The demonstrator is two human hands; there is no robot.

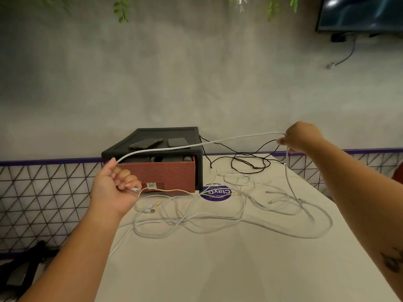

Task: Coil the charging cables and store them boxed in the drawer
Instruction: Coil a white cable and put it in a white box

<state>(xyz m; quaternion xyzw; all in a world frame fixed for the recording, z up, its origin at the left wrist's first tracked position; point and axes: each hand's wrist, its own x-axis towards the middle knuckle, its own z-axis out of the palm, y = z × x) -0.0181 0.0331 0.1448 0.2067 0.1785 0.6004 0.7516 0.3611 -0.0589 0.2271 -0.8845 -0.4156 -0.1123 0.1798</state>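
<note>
pale table (218,269), white cable (239,137) stretched between left hand (110,189), right hand (302,138)

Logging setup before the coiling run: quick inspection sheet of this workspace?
Surface: pale beige table, round purple sticker.
Job's things: thick white cable stretched between both hands; red-brown box in front opening of dark grey plastic drawer unit.
Clutter: two dark flat devices on the unit.
Grippers: left hand grips its plug end; right hand pinches it further along.
Cables: loose white cables tangled, uncoiled; thin black cable behind.
Surroundings: grey concrete wall, black wire mesh fence, wall screen.
</note>
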